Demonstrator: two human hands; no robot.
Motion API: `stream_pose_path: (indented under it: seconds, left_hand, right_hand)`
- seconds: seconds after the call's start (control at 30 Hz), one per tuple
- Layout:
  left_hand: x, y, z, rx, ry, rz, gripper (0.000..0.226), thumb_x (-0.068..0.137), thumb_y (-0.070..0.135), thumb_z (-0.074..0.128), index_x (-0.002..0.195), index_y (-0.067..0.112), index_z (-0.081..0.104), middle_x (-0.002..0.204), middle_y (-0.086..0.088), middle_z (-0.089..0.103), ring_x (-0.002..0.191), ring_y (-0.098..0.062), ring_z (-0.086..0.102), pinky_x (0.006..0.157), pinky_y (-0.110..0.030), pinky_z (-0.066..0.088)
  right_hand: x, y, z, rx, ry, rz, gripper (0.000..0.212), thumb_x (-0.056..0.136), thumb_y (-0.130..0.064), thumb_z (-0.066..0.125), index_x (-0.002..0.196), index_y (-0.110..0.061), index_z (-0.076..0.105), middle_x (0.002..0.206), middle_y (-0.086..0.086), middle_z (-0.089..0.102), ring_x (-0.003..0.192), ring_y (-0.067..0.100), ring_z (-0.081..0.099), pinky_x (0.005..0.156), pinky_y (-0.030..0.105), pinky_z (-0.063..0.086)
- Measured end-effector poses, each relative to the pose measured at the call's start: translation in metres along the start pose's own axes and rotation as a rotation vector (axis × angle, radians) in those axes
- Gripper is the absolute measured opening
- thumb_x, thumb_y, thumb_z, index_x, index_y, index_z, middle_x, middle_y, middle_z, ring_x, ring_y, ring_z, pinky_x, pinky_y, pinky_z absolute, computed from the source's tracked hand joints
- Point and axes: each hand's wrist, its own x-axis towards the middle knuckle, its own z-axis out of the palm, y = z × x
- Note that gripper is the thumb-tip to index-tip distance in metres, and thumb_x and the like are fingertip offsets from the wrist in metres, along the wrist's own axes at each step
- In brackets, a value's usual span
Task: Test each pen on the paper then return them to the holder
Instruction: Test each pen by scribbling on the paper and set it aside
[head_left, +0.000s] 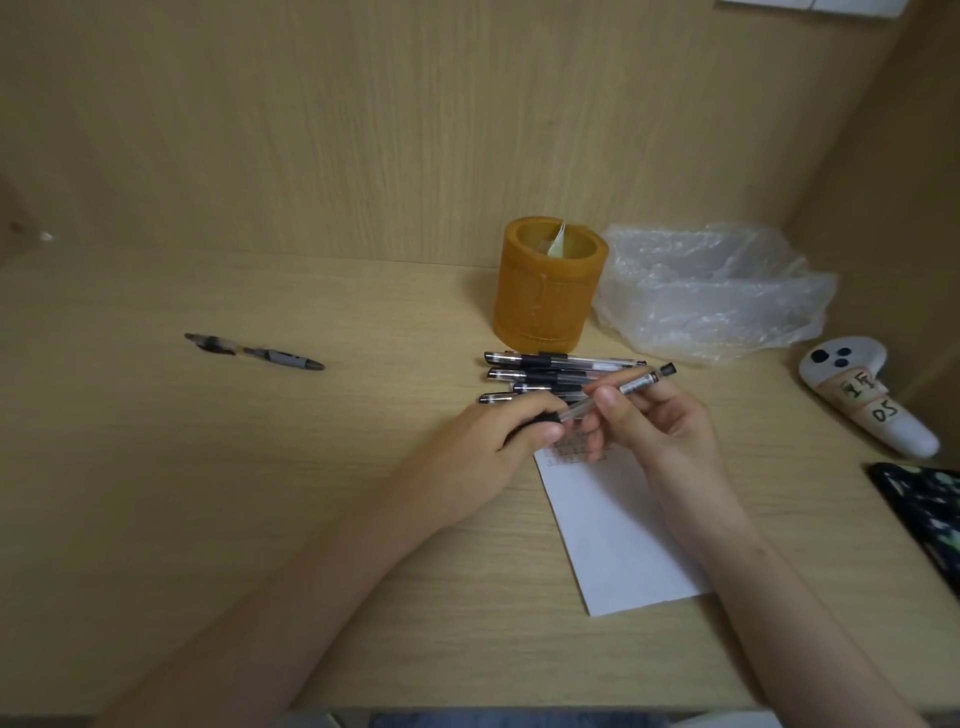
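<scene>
I see both hands mid-frame on one pen (576, 410). The left hand (488, 447) has its fingers (535, 408) curled round the black grip end, and the right hand (665, 426) pinches the clear barrel. The pen hangs tilted over the paper (613, 530) top edge. A row of pens (545, 374) lies just above, before the orange holder (545, 286). A stray pen (254, 352) lies at left on the worktop (260, 493).

Your tabletop (260, 493) is pale wood with fine straight grain. The holder (545, 291) is cloudy amber orange. Your held pen (636, 387) has a clear barrel with a black grip and a black end; the row of pens (550, 360) is clear and black too. The lone pen (254, 352) is grey and black. The paper (618, 545) is white with faint reddish scribbles. The plastic bag (717, 296) is clear. The controller (862, 400) is white with black buttons and tan labels, and the case (924, 509) is black, flecked pale green.
</scene>
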Motion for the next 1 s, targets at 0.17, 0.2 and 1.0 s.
stream_pose_path:
  seconds: [0.17, 0.2, 1.0]
  left_hand:
    - [0.000, 0.003, 0.003, -0.030, 0.017, -0.002, 0.021, 0.090, 0.039, 0.043, 0.105, 0.034, 0.057, 0.094, 0.004, 0.067, 0.090, -0.015, 0.062, 0.084, -0.048, 0.046]
    - [0.000, 0.003, 0.004, -0.040, 0.021, -0.003, 0.022, 0.090, 0.039, 0.043, 0.106, 0.033, 0.058, 0.095, 0.004, 0.068, 0.091, -0.015, 0.062, 0.085, -0.048, 0.046]
    - [-0.004, 0.005, 0.004, -0.120, 0.099, -0.108, 0.018, 0.083, 0.043, 0.060, 0.096, 0.033, 0.054, 0.064, 0.016, 0.060, 0.051, 0.004, 0.045, 0.053, -0.013, 0.032]
  right_hand:
    - [0.002, 0.004, -0.003, 0.056, -0.060, -0.017, 0.043, 0.080, -0.034, 0.069, 0.094, 0.005, 0.058, 0.067, 0.009, 0.063, 0.056, 0.021, 0.056, 0.058, 0.030, 0.050]
    - [0.003, 0.004, -0.004, 0.066, -0.069, -0.016, 0.051, 0.080, -0.038, 0.070, 0.096, 0.008, 0.055, 0.067, 0.009, 0.062, 0.056, 0.021, 0.056, 0.058, 0.030, 0.050]
    - [0.008, -0.007, -0.016, 0.236, 0.177, 0.047, 0.022, 0.089, -0.012, 0.055, 0.070, -0.014, 0.043, 0.049, 0.001, 0.045, 0.039, 0.013, 0.043, 0.040, 0.023, 0.038]
